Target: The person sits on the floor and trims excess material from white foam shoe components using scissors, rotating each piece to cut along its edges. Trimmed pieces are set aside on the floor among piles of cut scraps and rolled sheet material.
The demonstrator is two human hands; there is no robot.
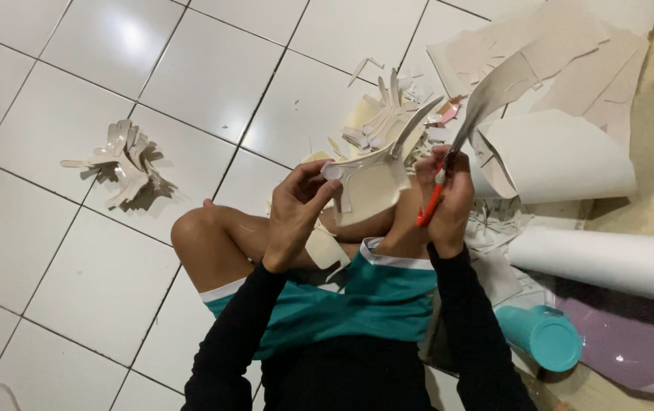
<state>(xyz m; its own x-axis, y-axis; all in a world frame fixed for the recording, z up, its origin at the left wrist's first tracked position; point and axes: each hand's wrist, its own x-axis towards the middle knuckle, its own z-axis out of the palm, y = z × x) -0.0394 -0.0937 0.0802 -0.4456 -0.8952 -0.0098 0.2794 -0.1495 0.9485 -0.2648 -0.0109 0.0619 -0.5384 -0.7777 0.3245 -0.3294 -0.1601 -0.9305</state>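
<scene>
Where scraps (388, 122) crowd (teal bottle (541, 336) aside)

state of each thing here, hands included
left hand: pinching the cream cut-out sheet, held above the lap
right hand: gripping the red-handled scissors, blades at the sheet's edge
cut shapes pile: heaped on the tiled floor
white roll: rolled, lying flat
teal bottle: lying on its side
</scene>
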